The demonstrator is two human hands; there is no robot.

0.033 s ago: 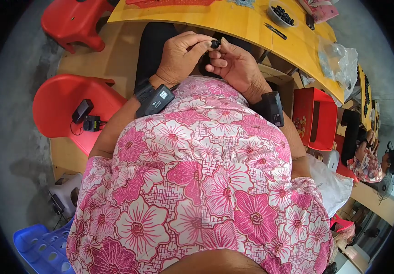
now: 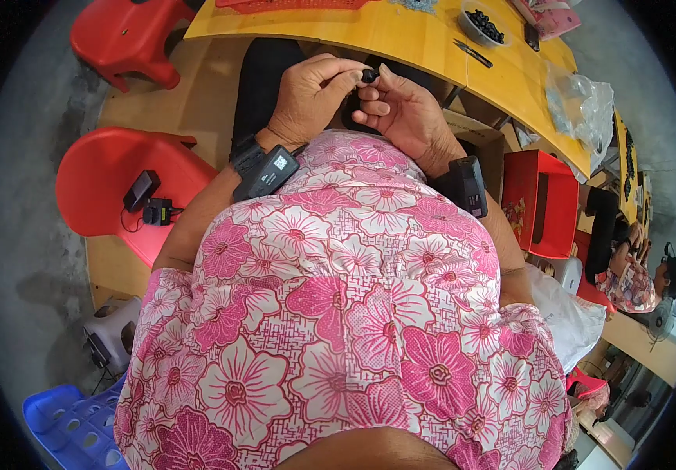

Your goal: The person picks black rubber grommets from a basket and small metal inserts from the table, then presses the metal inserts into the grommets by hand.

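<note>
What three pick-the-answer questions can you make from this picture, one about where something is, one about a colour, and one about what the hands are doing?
1. Where is the bowl of small dark pieces?
A. on the yellow table
B. on the red chair
C. in the blue crate

2. What colour is the chair with the small black devices on it?
A. green
B. red
C. white

3. What are the two hands doing?
A. resting flat on the table
B. hanging at the sides
C. pinching one small black piece between them

Answers:
1 A, the bowl sits on the yellow table, near its far edge.
2 B, the chair at the person's left is red, with the small black devices on its seat.
3 C, the left hand and the right hand meet fingertip to fingertip around a small black piece.
</note>
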